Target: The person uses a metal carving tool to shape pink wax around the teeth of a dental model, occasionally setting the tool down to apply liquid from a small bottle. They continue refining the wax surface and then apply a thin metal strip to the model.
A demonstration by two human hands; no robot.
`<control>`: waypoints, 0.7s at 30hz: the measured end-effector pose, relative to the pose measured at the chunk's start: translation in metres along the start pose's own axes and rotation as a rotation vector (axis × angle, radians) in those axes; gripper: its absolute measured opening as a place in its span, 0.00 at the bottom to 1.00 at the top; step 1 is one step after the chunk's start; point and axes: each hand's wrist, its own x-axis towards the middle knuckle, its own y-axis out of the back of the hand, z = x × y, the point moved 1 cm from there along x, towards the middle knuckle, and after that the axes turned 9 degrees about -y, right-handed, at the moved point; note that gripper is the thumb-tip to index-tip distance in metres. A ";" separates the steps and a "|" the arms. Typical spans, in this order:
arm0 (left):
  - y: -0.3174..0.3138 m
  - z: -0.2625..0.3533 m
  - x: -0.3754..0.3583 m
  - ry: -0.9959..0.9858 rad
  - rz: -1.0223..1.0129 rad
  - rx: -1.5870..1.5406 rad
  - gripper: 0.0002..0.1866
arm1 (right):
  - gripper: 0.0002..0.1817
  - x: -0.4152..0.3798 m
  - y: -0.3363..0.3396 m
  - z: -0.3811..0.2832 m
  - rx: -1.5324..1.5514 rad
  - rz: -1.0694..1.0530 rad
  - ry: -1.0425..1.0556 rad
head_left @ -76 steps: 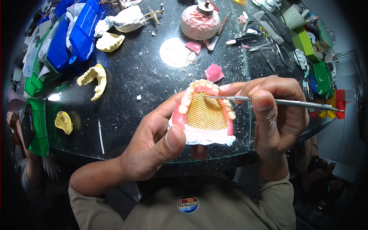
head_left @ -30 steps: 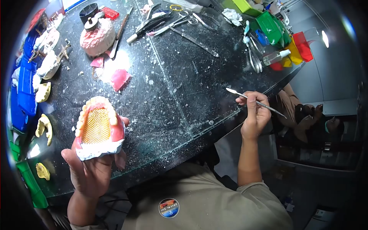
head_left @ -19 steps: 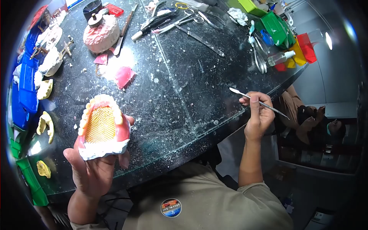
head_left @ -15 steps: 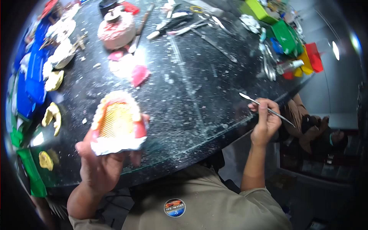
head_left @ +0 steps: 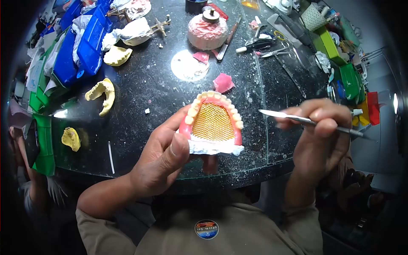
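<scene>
My left hand [head_left: 159, 163] is closed around the white plaster base of a denture model [head_left: 213, 121], held above the dark bench. The model carries a row of cream teeth set in pink wax, and a gold mesh covers its palate. Just right of it, my right hand [head_left: 318, 134] pinches a thin metal wax carver [head_left: 274, 113]. Its flat, pale tip points left at the model, a short gap apart. A lump of pink wax [head_left: 223, 83] lies on the bench behind the teeth.
A round pot crusted with pink wax [head_left: 208, 34] stands at the back, with a wooden-handled knife [head_left: 229, 37] beside it. Yellow plaster pieces [head_left: 108, 95] and blue bins [head_left: 91, 46] are on the left. Scissors [head_left: 276, 52] and green bins [head_left: 350, 80] lie at the right.
The view has shifted. My left hand has brought the model towards the middle, and my right hand has come closer to it with the wax carver.
</scene>
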 end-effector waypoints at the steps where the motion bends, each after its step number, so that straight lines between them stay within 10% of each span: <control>1: 0.002 0.001 0.000 0.000 -0.015 -0.008 0.56 | 0.15 0.010 -0.012 -0.001 -0.066 -0.044 0.023; 21: 0.003 0.006 0.001 0.063 0.049 -0.079 0.42 | 0.16 0.017 -0.033 0.024 -0.241 -0.231 0.045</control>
